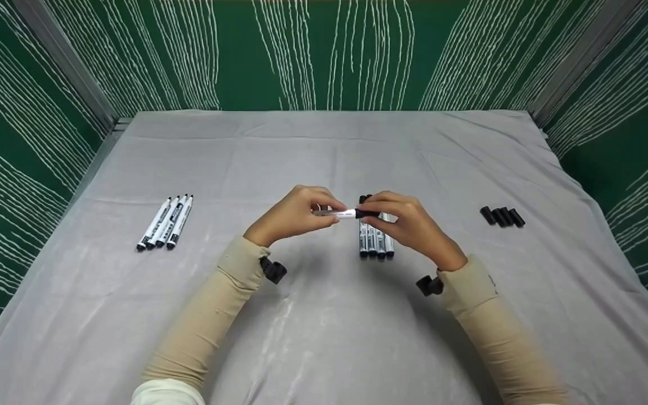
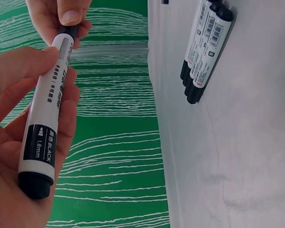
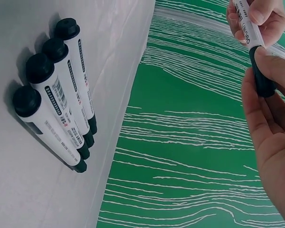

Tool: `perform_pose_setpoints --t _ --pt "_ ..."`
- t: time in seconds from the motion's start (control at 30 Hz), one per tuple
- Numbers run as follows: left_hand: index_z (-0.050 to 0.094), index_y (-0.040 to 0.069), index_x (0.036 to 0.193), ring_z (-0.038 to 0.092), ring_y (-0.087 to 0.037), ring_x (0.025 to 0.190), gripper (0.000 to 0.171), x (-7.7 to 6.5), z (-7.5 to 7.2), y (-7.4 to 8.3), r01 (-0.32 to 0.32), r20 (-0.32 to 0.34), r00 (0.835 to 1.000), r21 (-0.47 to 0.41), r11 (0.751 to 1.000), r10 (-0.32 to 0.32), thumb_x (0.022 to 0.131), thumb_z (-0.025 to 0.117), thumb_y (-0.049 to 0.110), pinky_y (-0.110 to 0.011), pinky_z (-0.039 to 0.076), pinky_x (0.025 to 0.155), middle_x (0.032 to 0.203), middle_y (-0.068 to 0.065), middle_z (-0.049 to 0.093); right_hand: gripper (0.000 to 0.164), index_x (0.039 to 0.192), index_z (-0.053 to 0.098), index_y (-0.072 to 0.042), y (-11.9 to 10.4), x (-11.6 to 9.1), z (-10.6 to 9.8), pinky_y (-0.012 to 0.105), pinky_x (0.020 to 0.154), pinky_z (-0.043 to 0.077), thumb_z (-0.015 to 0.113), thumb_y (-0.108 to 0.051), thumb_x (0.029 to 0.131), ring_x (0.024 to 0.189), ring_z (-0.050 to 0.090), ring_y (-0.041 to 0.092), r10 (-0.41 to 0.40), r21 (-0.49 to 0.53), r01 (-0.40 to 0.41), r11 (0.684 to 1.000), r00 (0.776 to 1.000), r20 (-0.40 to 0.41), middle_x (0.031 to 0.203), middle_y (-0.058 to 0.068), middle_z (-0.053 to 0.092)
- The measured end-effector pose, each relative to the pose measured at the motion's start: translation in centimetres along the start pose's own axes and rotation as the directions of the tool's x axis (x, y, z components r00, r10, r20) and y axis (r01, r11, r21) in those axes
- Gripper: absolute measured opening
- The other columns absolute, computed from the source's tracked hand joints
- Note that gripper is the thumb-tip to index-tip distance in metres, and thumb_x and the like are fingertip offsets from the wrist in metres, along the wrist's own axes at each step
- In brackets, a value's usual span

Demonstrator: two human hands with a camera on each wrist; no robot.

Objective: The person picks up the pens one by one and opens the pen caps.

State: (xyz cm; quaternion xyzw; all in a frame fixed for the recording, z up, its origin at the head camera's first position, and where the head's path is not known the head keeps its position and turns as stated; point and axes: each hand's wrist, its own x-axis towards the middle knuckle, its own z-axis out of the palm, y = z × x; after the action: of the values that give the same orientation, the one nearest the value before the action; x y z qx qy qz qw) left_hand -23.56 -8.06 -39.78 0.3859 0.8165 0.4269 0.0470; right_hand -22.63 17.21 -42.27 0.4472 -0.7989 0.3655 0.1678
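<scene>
Landmark: the central marker row [image 1: 381, 242], four capped markers lying side by side on the tabletop [image 1: 324, 337], which is covered with grey cloth. The held marker [image 1: 347, 214] is raised above the tabletop; its white barrel is to the left of the row and its capped end overlaps the row's far part in the head view. The left hand [image 1: 297, 211], left of the row, grips the barrel; its fingers are clamped on it, thumb opposing, and the label word "BLACK" is legible. The right hand [image 1: 408, 219], above the row and extending to its right, pinches the black cap [image 3: 262, 85] of the held marker; its fingers are clamped on that cap, which adjoins the barrel. Four uncapped markers [image 1: 181, 222] lie well left of the row, tips directed away from the person. Four loose caps [image 1: 506, 216] lie well right of the row. Beyond the row stands a green wall [image 1: 239, 67] with white lines.
</scene>
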Motion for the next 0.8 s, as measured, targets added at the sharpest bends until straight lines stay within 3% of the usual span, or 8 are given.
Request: perform_pose_setpoints --t 0.2,0.47,0.8 --pt "0.074 0.007 0.106 0.054 -0.011 0.078 0.02 -0.05 -0.12 -0.12 -0.005 0.011 1.0 0.004 1.0 0.004 0.089 0.065 0.007 -0.029 0.047 0.07 0.101 -0.005 0.071 0.027 0.105 0.073 -0.002 0.03 -0.11 0.14 0.015 0.077 0.051 0.075 0.0 0.079 0.087 0.067 0.02 0.001 0.001 -0.001 1.0 1.0 -0.004 0.101 0.01 0.069" --pt "0.074 0.005 0.107 0.056 -0.011 0.079 0.021 -0.08 -0.35 0.0 -0.01 0.022 1.0 0.019 1.0 0.009 0.088 0.065 0.006 -0.024 0.048 0.072 0.1 -0.006 0.071 0.026 0.106 0.073 -0.002 -0.05 -0.13 0.34 0.025 0.073 0.055 0.075 -0.001 0.08 0.087 0.067 0.02 0.009 -0.007 -0.009 1.0 1.0 -0.004 0.101 0.01 0.069" --pt "0.073 0.005 0.108 0.06 -0.012 0.084 0.022 -0.18 -0.4 0.18 -0.002 0.035 0.999 0.01 1.0 0.001 0.088 0.065 0.004 -0.027 0.052 0.077 0.102 -0.007 0.071 0.026 0.106 0.073 -0.002 -0.14 -0.25 0.35 0.031 0.07 0.057 0.074 0.0 0.08 0.086 0.067 0.02 0.012 0.011 -0.012 1.0 1.0 -0.006 0.1 0.011 0.069"
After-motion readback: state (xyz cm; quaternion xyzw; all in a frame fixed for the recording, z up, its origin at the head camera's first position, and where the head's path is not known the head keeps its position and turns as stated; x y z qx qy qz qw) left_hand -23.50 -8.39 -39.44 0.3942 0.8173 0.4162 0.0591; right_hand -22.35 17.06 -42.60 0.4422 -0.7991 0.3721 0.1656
